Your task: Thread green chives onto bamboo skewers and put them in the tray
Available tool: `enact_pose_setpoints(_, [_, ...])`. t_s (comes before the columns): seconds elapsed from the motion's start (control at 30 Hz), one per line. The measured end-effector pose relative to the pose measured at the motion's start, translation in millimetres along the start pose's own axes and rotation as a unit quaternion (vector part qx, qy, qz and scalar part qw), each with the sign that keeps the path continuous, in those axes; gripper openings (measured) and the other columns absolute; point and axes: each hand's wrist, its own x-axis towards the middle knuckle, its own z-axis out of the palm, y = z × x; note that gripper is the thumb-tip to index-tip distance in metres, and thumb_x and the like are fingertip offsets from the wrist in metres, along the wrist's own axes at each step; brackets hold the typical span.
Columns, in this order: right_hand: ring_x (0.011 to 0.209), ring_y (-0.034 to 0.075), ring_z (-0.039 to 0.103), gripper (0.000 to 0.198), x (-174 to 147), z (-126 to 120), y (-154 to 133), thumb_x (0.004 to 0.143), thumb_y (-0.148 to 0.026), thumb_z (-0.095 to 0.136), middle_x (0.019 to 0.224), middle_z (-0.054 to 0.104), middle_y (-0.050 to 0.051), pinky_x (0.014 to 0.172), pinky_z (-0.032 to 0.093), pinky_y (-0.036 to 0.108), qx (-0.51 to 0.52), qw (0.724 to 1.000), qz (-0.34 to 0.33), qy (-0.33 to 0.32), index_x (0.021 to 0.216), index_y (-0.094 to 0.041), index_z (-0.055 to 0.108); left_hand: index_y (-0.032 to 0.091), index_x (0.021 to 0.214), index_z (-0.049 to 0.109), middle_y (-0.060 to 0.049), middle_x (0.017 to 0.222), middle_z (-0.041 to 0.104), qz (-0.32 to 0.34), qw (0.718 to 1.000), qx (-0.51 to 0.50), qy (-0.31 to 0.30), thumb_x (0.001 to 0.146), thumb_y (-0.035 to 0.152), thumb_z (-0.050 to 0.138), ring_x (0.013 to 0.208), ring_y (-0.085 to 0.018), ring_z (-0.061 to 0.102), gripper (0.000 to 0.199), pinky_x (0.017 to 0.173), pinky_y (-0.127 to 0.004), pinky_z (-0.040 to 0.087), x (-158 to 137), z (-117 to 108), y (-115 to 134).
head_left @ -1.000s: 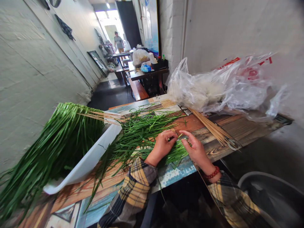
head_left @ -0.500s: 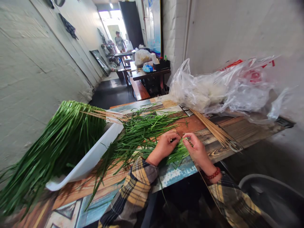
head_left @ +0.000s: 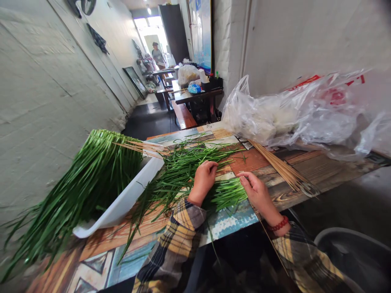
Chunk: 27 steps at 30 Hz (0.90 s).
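Observation:
My left hand is at the near right edge of a loose pile of garlic chives, its fingers curled together; what they hold is hidden. My right hand is closed, fingertips pinched at the pale stem ends of a smaller bunch of chives near the table's front edge. A thin bamboo skewer runs from under that hand down toward my lap. To the left, a thick row of chives hangs over a white tray, with bare skewer ends sticking out of it.
A bundle of bamboo skewers lies right of my hands on the patterned table. Behind it sit clear plastic bags. A grey tub stands low at right. Farther back are another table, a bench and a person.
My left hand has moved left, away from my right hand, to the loose chives. My right hand stays at the stem ends of the smaller bunch. The view has shifted slightly.

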Motion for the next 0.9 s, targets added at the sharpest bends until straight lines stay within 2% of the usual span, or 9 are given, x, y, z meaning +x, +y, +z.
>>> enact_pose_setpoints(0.17, [0.085,0.022,0.064,0.032,0.0,1.8,4.8,0.091,-0.044,0.041,0.090,0.069,0.006,0.073,0.045,0.031,-0.006,1.000,-0.007,0.002,0.097,-0.019,0.061,0.018,0.080,0.070,-0.007,0.086,0.062,0.030,0.977,0.201,-0.066,0.084,0.016,0.051,0.084,-0.018,0.056,0.020,0.076,-0.029,0.044,-4.5,-3.9,1.9])
enact_pose_setpoints(0.4, [0.088,0.023,0.065,0.033,-0.3,2.2,6.7,0.090,-0.045,0.042,0.093,0.071,0.007,0.076,0.046,0.031,-0.009,1.000,-0.004,-0.001,0.097,-0.019,0.062,0.019,0.081,0.070,-0.008,0.089,0.058,0.071,0.941,0.315,-0.106,0.085,0.018,0.050,0.085,-0.020,0.051,0.021,0.073,-0.032,0.041,-5.0,-5.3,11.8])
enact_pose_setpoints(0.7, [0.085,0.023,0.067,0.033,-0.2,1.2,2.4,0.090,-0.044,0.043,0.091,0.072,0.006,0.075,0.047,0.033,-0.015,1.000,0.000,-0.010,0.096,-0.020,0.065,0.016,0.079,0.066,-0.011,0.091,0.057,0.061,0.941,0.321,-0.088,0.085,0.013,0.048,0.089,-0.022,0.050,0.019,0.075,-0.034,0.039,-7.8,-4.7,11.3])
enact_pose_setpoints(0.9, [0.087,0.023,0.067,0.031,-0.6,1.5,2.8,0.090,-0.043,0.044,0.093,0.072,0.006,0.077,0.048,0.033,-0.016,1.000,-0.012,-0.002,0.096,-0.021,0.065,0.018,0.079,0.061,-0.008,0.092,0.060,0.087,0.979,0.179,-0.044,0.085,0.017,0.050,0.090,-0.021,0.051,0.013,0.077,-0.033,0.039,-10.0,-2.2,20.9])
